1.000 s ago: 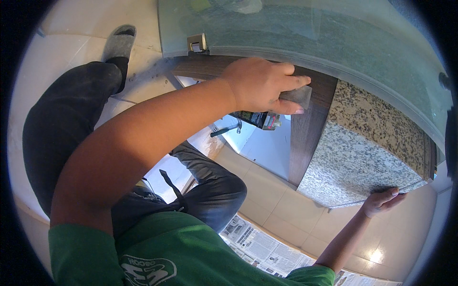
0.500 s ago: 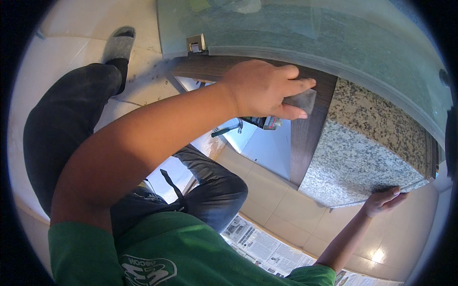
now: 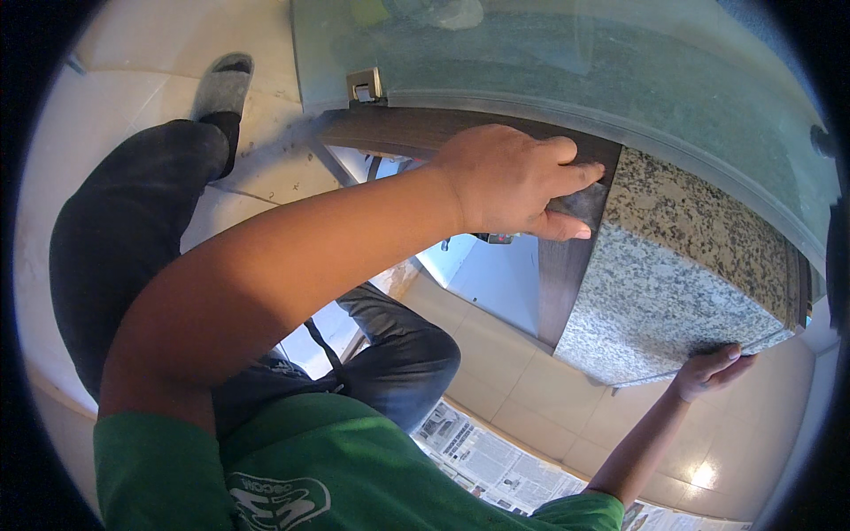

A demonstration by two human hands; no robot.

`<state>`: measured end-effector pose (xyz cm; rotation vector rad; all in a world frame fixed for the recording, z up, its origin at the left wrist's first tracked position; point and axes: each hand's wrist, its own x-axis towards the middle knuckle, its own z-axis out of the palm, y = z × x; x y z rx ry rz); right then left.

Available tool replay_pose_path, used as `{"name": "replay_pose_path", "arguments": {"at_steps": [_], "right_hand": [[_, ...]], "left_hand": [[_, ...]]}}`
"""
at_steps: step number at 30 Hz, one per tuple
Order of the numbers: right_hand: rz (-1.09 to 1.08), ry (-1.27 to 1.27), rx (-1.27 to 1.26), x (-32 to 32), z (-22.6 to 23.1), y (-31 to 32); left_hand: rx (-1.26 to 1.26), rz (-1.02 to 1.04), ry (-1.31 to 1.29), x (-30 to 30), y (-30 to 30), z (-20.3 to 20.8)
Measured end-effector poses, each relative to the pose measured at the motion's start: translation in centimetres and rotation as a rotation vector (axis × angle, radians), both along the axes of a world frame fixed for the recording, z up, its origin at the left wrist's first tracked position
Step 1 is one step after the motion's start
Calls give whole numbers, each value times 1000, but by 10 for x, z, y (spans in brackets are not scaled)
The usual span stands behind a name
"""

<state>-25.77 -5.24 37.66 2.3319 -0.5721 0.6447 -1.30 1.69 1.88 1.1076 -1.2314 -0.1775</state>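
Note:
My left hand (image 3: 522,181) reaches across in front of me and pinches a small grey flat piece (image 3: 583,203) between thumb and fingers; its exact kind I cannot make out. That piece lies against a dark wood-grain frame (image 3: 563,288), right beside the speckled granite slab (image 3: 660,288). On the right, my right hand (image 3: 711,372) grips the lower edge of the granite, thumb on the near face. Some of its fingertips are hidden by the slab's edge.
A pale glass panel (image 3: 531,53) with a metal hinge (image 3: 364,86) borders the far side. Below my left arm, an open white cabinet space (image 3: 496,274) holds partly hidden items. Newspaper (image 3: 496,456) covers some of the tiled floor (image 3: 549,389). A slippered foot (image 3: 226,84) rests at far left.
My left hand has slid right and slightly nearer along the dark frame, bringing the grey piece up to the granite's edge. My right hand keeps its place on the slab.

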Motion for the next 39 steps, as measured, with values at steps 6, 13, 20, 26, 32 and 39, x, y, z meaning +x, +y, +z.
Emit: {"name": "replay_pose_path", "arguments": {"at_steps": [6, 13, 20, 26, 32, 39], "right_hand": [[26, -29, 55, -1, 0, -3], [28, 3, 20, -3, 4, -3], [-13, 22, -15, -10, 7, -5], [-11, 68, -83, -5, 6, -3], [-6, 94, -107, -15, 13, -9], [25, 119, -156, -16, 22, -6]], "left_hand": [[54, 6, 93, 10, -4, -37], [-11, -59, 441, 2, -8, -18], [238, -202, 393, 10, -14, -5], [236, -189, 509, 18, -13, -50], [127, 26, 118, 15, -3, -76], [154, -56, -10, 3, 6, -78]]}}
